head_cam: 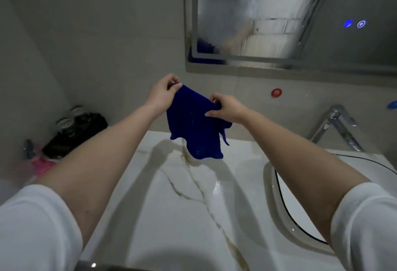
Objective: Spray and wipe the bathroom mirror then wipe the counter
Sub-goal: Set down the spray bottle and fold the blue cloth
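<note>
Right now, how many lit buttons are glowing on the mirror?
2, side by side on the mirror, toward the right: a solid blue button and, just right of it, a paler ring button. More may lie outside the frame.

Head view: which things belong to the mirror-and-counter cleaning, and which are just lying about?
In use: blue cloth, pinched by left hand and right hand; smeared mirror; marble counter.
Lying about: faucet; black tray; pink item, blurred.
</note>
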A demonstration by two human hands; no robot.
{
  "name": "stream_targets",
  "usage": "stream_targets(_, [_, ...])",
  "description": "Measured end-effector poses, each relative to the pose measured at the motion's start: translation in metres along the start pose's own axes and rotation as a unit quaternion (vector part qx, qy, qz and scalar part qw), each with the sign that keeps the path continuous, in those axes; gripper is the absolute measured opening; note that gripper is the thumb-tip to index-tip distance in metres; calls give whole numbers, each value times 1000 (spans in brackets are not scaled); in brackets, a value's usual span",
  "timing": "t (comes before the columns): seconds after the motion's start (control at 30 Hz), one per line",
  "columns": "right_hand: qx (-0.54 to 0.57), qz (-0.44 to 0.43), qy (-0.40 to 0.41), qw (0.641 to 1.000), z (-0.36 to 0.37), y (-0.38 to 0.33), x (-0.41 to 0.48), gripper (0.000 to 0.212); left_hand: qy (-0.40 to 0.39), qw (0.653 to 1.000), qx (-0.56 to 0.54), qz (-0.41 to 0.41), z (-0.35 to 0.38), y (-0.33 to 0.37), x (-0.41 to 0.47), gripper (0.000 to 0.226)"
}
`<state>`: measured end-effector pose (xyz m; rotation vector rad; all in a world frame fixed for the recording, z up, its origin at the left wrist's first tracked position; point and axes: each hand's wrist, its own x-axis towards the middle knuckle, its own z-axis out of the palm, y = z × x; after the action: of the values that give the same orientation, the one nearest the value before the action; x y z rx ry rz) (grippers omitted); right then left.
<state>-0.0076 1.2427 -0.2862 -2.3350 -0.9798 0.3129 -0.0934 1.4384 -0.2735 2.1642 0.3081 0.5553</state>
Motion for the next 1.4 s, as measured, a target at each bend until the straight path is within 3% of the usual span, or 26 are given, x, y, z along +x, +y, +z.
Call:
stream_targets(0.2, [-25, -6, 55, 998, -55, -9, 6, 18, 63, 996, -12, 64, -35, 41, 34, 10])
stream_targets(0.5, [-34, -27, 136, 990, -87, -10, 5, 27, 165, 984, -62, 35, -60, 41, 45, 8])
stream_targets(0.67, [0, -39, 224, 974, -87, -13, 3, 25, 161, 985, -56, 32, -69, 34, 37, 8])
stream_targets(0.9, [-5, -35, 261, 965, -83, -17, 5, 25, 120, 992, -25, 12, -75, 25, 28, 22])
stream_targets(1.4, [65, 11, 198, 978, -31, 14, -5, 25, 67, 996, 27, -53, -45, -11, 6, 21])
